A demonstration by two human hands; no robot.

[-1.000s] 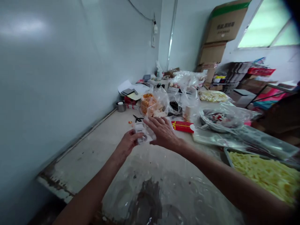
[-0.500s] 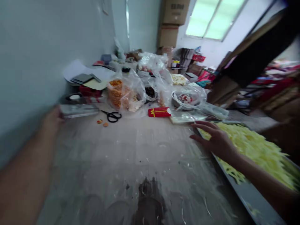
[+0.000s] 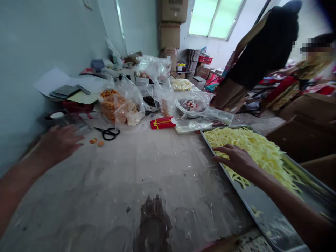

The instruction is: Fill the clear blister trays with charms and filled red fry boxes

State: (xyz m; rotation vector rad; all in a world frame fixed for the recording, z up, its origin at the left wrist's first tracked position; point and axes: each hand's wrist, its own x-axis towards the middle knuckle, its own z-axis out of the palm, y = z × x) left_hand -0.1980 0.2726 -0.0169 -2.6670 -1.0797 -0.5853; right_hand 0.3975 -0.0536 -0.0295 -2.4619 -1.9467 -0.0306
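My left hand [image 3: 59, 141], slightly blurred, is over the left edge of the table with its fingers stretched out and apart. Just behind it lies a clear plastic piece [image 3: 85, 128], partly hidden by the hand, and a dark roll with a white centre [image 3: 56, 115]. Black-handled scissors [image 3: 108, 133] are to its right, near two small round pieces [image 3: 97, 141]. My right hand [image 3: 235, 159] reaches over the near-left rim of a metal tray [image 3: 273, 213], fingers spread and holding nothing visible. Pale yellow strips [image 3: 257, 150] are heaped in that tray, under and beyond the hand.
Clear plastic sheeting [image 3: 126, 175] covers the tabletop. Along the back stand bags of orange snacks [image 3: 111, 105], a bowl [image 3: 191, 106], a red packet [image 3: 162, 122] and flat clear bags [image 3: 191, 126]. Cardboard boxes [image 3: 315, 129] are beyond the tray. Two people stand at right.
My left hand has let go of the clear plastic piece and come nearer, its fingers opening. My right hand stays over the tray's edge. The view has swung to the right.
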